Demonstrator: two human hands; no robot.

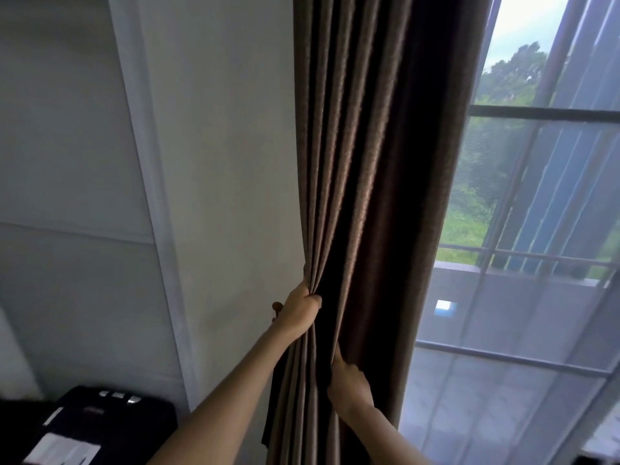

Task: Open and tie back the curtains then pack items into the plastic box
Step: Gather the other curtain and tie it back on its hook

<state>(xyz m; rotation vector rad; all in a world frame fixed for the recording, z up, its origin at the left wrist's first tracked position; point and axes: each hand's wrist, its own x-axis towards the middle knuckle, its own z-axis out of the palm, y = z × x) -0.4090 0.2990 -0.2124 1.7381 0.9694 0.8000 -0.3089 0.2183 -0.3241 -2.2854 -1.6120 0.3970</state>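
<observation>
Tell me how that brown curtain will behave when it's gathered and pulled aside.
Likely floppy: the curtain bunches into deep folds where the left hand grips it. Probably fairly heavy, since it looks thick and blocks daylight. It may slide loose, as the right hand only pinches one fold.

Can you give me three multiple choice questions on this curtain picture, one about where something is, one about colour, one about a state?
1. Where is the left hand on the curtain?
A. above the right hand
B. below it
C. off the curtain

2. What colour is the curtain?
A. white
B. brown
C. green

3. How is the curtain at the window?
A. spread across the glass
B. gathered into folds at one side
C. taken down

Answers: 1 A, the left hand grips the folds higher up than the right hand. 2 B, the fabric is dark brown. 3 B, bunched pleats leave the glass uncovered.
</observation>
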